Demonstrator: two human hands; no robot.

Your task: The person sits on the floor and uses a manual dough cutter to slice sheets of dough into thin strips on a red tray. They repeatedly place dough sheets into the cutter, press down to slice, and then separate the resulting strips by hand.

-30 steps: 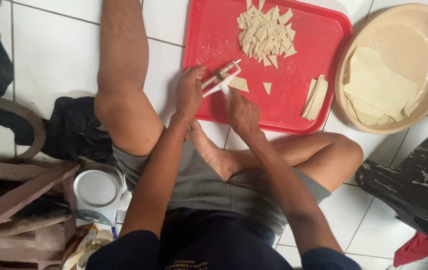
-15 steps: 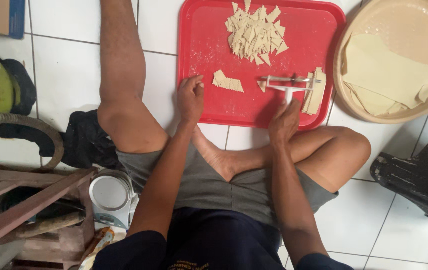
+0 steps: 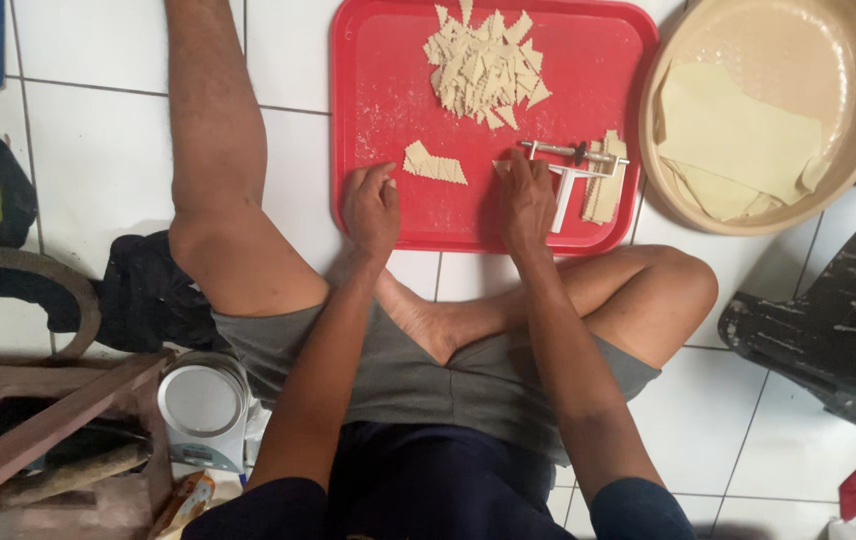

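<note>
On the floor, a red tray (image 3: 388, 90) carried a dough strip (image 3: 435, 164) just right of the left hand (image 3: 372, 208), fingers curled, holding nothing. Beside the roller cutter (image 3: 573, 165), the right hand (image 3: 528, 195) pressed flat, empty.

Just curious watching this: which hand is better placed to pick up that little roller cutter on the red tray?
Probably the right hand: it rests beside the cutter, while the left hand sits farther off, by a small dough piece.
</note>
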